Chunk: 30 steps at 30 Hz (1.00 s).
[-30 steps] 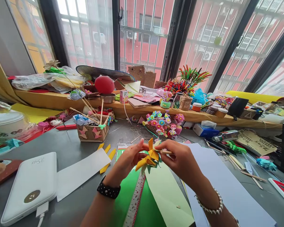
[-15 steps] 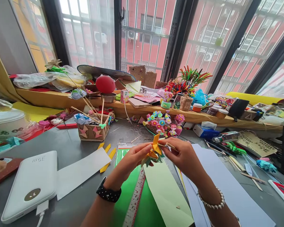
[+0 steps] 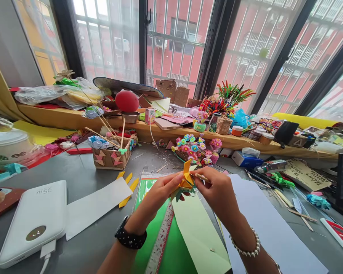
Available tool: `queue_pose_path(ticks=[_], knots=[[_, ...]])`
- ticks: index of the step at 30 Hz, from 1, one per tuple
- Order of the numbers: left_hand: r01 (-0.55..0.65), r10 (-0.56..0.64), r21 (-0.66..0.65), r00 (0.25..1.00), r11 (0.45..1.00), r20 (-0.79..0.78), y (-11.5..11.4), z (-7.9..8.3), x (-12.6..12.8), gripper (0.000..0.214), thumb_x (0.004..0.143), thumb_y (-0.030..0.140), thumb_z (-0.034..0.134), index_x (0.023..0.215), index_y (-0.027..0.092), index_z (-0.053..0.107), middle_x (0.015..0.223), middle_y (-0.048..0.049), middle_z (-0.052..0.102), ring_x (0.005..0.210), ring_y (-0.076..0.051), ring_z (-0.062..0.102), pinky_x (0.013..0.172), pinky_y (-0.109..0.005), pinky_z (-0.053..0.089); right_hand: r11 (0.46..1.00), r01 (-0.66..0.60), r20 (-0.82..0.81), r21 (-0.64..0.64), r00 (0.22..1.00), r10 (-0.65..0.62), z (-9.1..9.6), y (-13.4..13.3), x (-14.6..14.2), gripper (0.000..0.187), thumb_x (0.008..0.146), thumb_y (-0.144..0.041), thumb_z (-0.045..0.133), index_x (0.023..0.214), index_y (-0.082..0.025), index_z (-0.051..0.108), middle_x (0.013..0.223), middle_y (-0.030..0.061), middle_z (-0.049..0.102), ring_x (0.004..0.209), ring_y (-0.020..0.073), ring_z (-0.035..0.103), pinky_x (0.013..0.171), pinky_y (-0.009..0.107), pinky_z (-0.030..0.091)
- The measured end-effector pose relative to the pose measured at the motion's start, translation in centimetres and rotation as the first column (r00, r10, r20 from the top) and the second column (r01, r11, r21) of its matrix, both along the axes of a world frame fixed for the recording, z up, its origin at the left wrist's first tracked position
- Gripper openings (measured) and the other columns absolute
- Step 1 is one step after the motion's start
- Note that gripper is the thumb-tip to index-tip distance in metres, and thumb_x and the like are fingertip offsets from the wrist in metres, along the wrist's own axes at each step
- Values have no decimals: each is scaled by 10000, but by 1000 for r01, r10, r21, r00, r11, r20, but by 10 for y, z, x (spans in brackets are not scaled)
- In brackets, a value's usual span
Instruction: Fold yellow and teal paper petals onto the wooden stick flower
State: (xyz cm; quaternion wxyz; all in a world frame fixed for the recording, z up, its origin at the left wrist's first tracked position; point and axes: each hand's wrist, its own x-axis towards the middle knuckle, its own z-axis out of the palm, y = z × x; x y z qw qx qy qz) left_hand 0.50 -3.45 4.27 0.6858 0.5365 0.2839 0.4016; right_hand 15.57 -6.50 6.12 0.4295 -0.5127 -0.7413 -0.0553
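A folded paper flower (image 3: 185,182) with yellow-orange petals and green points beneath is held up over the table. My left hand (image 3: 162,190) grips it from the left, thumb along its near side. My right hand (image 3: 214,186) is closed at its right side, pinching a thin wooden stick (image 3: 201,177) whose tip meets the petals. Under the hands lie a green folder (image 3: 148,228), a patterned ruler (image 3: 161,239) and a pale green paper strip (image 3: 201,236). Loose yellow folded strips (image 3: 128,190) sit to the left, beside a white paper strip (image 3: 98,207).
A white power bank (image 3: 36,217) with a cable lies at left. Behind stands a cardboard box (image 3: 111,158) holding sticks, with crocheted flowers (image 3: 191,148) nearby. White paper sheets (image 3: 268,228) cover the right side. A tissue pack (image 3: 246,158) and craft scraps lie farther right.
The view has shifted slightly. My right hand has turned a little at the flower, its fingers closer to the petals. Both hands keep hold.
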Motion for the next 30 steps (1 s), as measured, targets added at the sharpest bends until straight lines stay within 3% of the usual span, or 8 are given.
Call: queue_pose_path(ticks=[5,9,14,22,30], knots=[[59,-53,-55,994,997,98,9,-3,-11,358,757,457,516,770,136,674,766,-62,656,742,-169,575,703,-269,434,979,-194,20,57,981,193,2,-2,2,162,738,-59,514,782,-148,642,720,40,673,607,124,608,511,197,447],[28,-24,-32,995,999,101,13,-5,-16,215,642,339,688,727,143,661,662,1,617,649,-109,547,657,-208,414,946,-312,65,84,949,308,1,-5,-1,126,760,-67,533,779,-144,632,739,48,680,650,118,619,570,196,471],[115,-101,-94,985,989,143,8,-3,-16,187,624,296,706,641,132,617,597,21,573,558,-78,511,576,-191,397,944,-298,119,143,952,282,1,-10,-5,95,763,-92,560,755,-163,622,743,35,677,662,110,619,574,189,479],[8,12,-106,983,994,186,6,-2,-12,184,601,278,716,600,134,601,561,34,552,521,-71,480,547,-195,380,919,-256,263,301,948,178,4,-19,-5,104,771,-129,572,841,-173,635,784,43,695,685,123,636,606,206,497],[7,24,-118,965,993,261,1,1,-8,183,610,246,711,573,129,575,598,31,559,531,-60,478,525,-173,372,906,-234,392,354,916,84,8,-29,-6,126,780,-121,556,884,-153,621,793,59,701,676,151,640,596,245,500]])
